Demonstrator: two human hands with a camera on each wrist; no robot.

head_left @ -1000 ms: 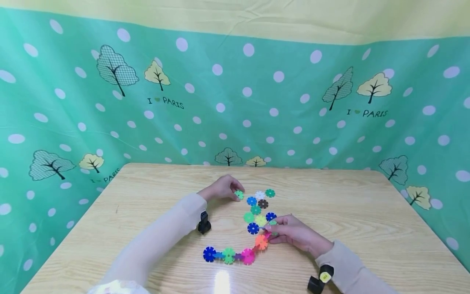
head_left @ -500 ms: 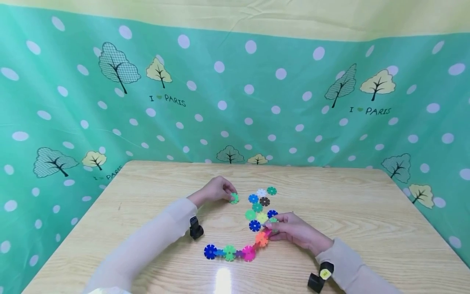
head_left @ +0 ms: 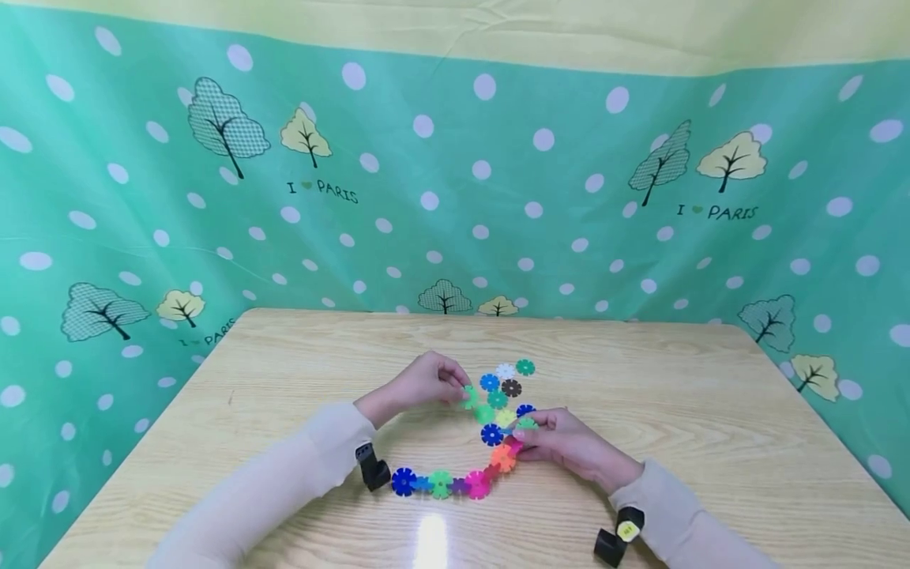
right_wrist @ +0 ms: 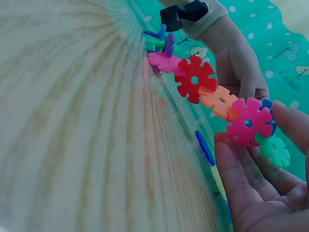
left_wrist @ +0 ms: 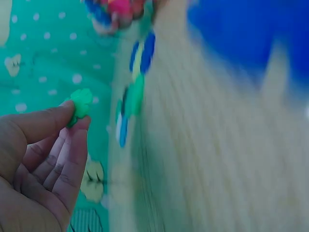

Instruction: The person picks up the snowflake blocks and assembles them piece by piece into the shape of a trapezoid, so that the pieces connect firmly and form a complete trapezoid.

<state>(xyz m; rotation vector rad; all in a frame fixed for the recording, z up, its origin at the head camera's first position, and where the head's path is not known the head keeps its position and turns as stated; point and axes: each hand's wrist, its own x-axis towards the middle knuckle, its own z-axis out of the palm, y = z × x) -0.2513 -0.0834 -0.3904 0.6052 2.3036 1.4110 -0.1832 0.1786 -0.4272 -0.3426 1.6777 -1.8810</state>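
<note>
My left hand (head_left: 423, 381) pinches a light green notched plastic disc (left_wrist: 82, 101) between thumb and fingertips, held upright near the left side of the loose discs. My right hand (head_left: 569, 442) grips the end of a chain of interlocked discs, at a pink disc (right_wrist: 248, 121) with a light green disc (right_wrist: 275, 151) joined beside it. From there the chain runs through an orange disc (head_left: 503, 457), a red disc (right_wrist: 194, 79) and another pink disc (head_left: 477, 484). It curves left to a dark blue disc (head_left: 404, 481) at its far end.
Several loose discs lie on the wooden table (head_left: 640, 371) between and beyond the hands, including a white disc (head_left: 505, 371), a brown disc (head_left: 511, 388) and a yellow disc (head_left: 506, 417). A green dotted cloth (head_left: 455, 197) hangs behind the table.
My left hand, with its light green disc, has drawn left and then back right and nearer, toward the loose discs. My right hand and the chain have stayed almost still.
</note>
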